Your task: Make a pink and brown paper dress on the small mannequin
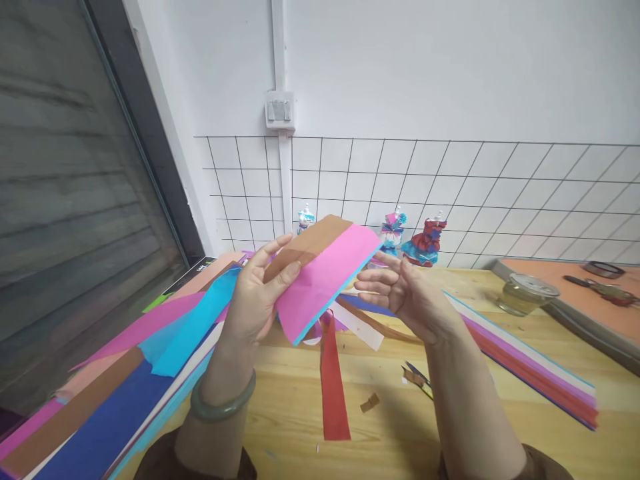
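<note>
My left hand [260, 287] grips a striped piece of crepe paper [330, 263], thumb on top and fingers underneath. The sheet is brown along its far side and pink along its near side, with a thin blue edge; it is held tilted above the table. At the sheet's right corner is my right hand [400, 293], fingers loosely bent and apart, holding nothing. Its index fingertip reaches the blue edge; whether it touches cannot be made out. Below the sheet, a red paper strip [335, 387] and a white strip [360, 323] lie on the wooden table [280, 413].
Long coloured paper strips [110, 407] cover the left side; another layered bundle [535, 367] lies right. Small scissors [420, 379] and a brown scrap [370, 403] are nearby. A tape roll [527, 293] sits by an orange-topped board [575, 287]. Small paper-dressed figures [427, 243] stand at the back.
</note>
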Demonstrator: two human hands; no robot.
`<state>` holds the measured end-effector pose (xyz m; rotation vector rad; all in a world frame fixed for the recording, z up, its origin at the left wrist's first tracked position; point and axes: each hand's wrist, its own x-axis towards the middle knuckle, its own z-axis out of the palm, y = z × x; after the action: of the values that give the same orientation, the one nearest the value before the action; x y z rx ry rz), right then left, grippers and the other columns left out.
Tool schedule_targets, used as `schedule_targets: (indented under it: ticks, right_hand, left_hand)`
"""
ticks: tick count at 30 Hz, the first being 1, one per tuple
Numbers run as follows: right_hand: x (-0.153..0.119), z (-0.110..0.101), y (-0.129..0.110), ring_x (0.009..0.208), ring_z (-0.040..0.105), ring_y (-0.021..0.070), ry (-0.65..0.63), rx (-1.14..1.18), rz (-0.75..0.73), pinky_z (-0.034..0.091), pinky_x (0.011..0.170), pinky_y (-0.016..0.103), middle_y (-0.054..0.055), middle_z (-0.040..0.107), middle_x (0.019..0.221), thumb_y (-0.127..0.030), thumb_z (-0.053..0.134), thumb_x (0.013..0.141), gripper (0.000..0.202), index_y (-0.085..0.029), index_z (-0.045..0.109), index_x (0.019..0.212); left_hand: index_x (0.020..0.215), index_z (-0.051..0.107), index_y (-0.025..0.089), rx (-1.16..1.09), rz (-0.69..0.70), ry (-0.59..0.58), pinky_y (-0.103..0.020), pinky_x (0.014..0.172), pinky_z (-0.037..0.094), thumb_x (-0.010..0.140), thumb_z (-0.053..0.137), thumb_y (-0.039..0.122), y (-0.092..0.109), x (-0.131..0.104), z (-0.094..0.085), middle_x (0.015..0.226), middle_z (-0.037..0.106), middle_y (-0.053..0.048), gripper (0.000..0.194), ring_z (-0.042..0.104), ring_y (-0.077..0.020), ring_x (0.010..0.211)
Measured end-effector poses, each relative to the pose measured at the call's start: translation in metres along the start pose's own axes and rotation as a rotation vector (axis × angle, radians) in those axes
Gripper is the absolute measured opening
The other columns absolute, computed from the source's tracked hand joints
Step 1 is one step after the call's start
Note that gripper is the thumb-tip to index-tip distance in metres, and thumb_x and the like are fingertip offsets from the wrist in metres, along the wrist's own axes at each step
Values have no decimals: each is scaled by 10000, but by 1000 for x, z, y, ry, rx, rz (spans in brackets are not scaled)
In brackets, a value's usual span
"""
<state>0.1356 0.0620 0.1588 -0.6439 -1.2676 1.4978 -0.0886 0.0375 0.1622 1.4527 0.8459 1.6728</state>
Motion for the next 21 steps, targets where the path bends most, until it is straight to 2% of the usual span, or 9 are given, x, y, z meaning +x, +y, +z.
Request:
schedule_targets:
  ticks: [3, 9, 16, 21]
  right_hand:
    - [-2, 12, 4, 875, 654, 219, -49, -25, -12, 493, 824, 412, 64, 696, 941, -446, 630, 736, 403, -250, 564, 1081]
    - [-7, 19, 7, 826, 643, 182, -16, -23, -119, 516, 765, 340, 46, 688, 954, -339, 653, 746, 231, -223, 658, 947]
    - [-8, 18, 5, 769, 621, 135, -37, 123, -133, 510, 732, 283, 1, 685, 843, -298, 639, 771, 113, -243, 663, 867]
    - [-10, 16, 2, 555, 553, 84, 15, 136, -172, 488, 589, 212, -27, 622, 636, -289, 647, 763, 70, -222, 663, 779]
  left_hand:
    - [1222, 455, 279, 17, 51, -20, -329, 816, 538, 753, 633, 313, 0, -6, 12, 1175, 593, -45, 502, 577, -227, 1051]
    - [1255, 455, 279, -11, -77, -198, -317, 752, 552, 720, 669, 269, 2, -17, 28, 1048, 655, -38, 576, 620, -234, 960]
    - [1215, 482, 253, -267, -87, -170, -289, 845, 502, 707, 683, 200, -5, -16, 37, 1081, 641, -35, 549, 600, -200, 999]
    - [1188, 498, 256, -321, -79, -70, -300, 883, 481, 702, 683, 195, -9, -16, 42, 1105, 625, -24, 524, 572, -192, 1043]
